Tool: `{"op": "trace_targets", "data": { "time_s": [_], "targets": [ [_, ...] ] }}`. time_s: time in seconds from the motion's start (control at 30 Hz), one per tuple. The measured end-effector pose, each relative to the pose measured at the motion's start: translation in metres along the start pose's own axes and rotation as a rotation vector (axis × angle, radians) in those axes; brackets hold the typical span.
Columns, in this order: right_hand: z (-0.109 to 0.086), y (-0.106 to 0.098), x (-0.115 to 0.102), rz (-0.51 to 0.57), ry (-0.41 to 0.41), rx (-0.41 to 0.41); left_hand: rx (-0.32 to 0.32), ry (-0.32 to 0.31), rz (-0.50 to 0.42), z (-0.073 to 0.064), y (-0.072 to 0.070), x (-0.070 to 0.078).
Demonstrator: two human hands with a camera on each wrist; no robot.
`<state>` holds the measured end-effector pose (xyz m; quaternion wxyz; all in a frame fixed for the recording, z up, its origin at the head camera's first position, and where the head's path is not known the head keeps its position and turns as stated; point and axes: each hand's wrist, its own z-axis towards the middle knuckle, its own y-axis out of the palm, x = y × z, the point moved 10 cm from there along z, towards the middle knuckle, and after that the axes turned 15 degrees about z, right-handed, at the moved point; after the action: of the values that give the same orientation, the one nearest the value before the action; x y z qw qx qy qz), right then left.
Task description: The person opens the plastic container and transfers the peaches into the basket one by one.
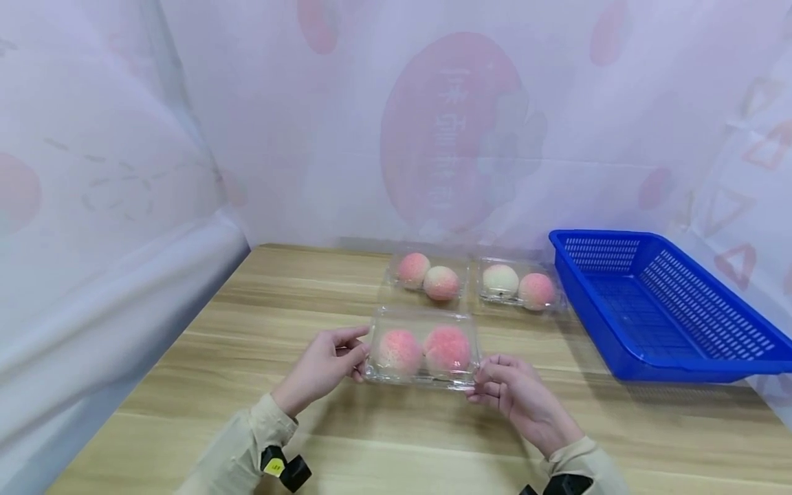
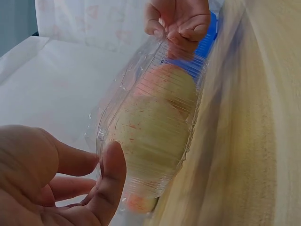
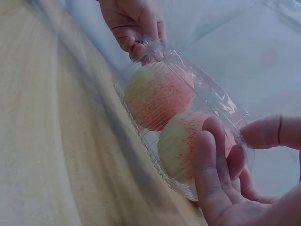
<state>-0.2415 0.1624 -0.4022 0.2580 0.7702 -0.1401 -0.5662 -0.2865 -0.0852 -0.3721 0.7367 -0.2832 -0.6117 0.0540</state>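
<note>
A clear plastic clamshell box holding two pink peaches is between my two hands, over the wooden table. My left hand pinches the box's left end between thumb and fingers. At the opposite end, my right hand grips the edge the same way. In the left wrist view, the ribbed side of the box is tilted, with the pale undersides of the peaches showing through. The right wrist view has my right thumb and fingers on the box's near corner.
Behind the held box, two more clear boxes, each with two peaches, stand on the table: one at back centre, another to its right. A blue plastic basket stands at the right. White printed sheeting encloses the back and sides.
</note>
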Motion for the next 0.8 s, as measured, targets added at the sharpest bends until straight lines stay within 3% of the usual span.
{"op": "trace_targets", "data": {
  "time_s": [0.2,0.53,0.8],
  "targets": [
    [0.003,-0.003,0.007,0.010,0.007,-0.010,0.009,-0.025,0.050,0.003,-0.001,-0.008],
    [0.007,-0.008,0.016,-0.043,-0.015,0.041,0.029,-0.085,0.079,0.008,-0.004,-0.031],
    [0.010,-0.011,0.014,-0.011,-0.052,0.083,0.052,-0.133,0.020,0.011,-0.008,-0.042]
  ]
}}
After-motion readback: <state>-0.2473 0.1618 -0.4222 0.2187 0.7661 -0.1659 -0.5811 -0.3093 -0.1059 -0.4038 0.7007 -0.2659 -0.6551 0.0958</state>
